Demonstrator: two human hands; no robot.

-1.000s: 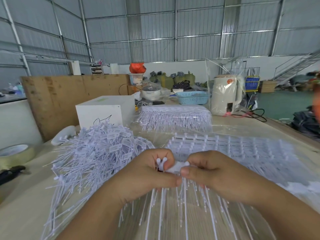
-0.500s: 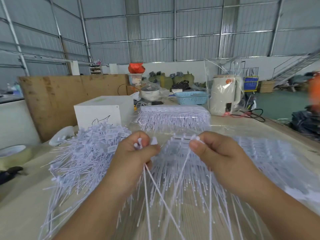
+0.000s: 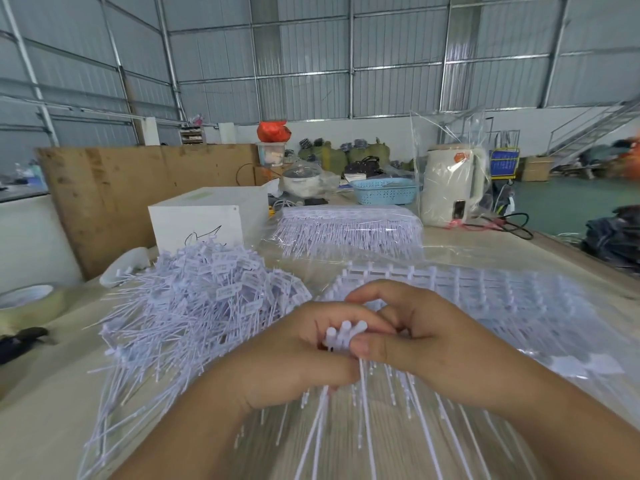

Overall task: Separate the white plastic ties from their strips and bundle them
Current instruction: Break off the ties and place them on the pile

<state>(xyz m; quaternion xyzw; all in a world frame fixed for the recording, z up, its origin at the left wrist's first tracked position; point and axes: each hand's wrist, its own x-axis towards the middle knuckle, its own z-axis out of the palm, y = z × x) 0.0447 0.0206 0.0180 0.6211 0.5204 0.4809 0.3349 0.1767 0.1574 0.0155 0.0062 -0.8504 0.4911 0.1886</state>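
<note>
My left hand [image 3: 287, 362] grips a small bunch of white plastic ties [image 3: 341, 336]; their heads stick up between the fingers and their tails hang down toward me. My right hand [image 3: 415, 337] meets it from the right and pinches the same heads with thumb and forefinger. Beneath and behind my hands lie flat strips of joined ties [image 3: 485, 299] on clear plastic. A loose heap of separated ties [image 3: 194, 306] spreads to the left.
Another stack of tie strips [image 3: 349, 230] lies farther back on the table. A white box [image 3: 204, 216], a tape roll [image 3: 24, 299], a blue basket [image 3: 384, 190] and a bagged white kettle [image 3: 453, 185] stand around. The table's right edge [image 3: 588, 271] runs diagonally.
My hands, apart half a second ago with ties stretched between them, have come back together lower down, both now holding the same small bunch.
</note>
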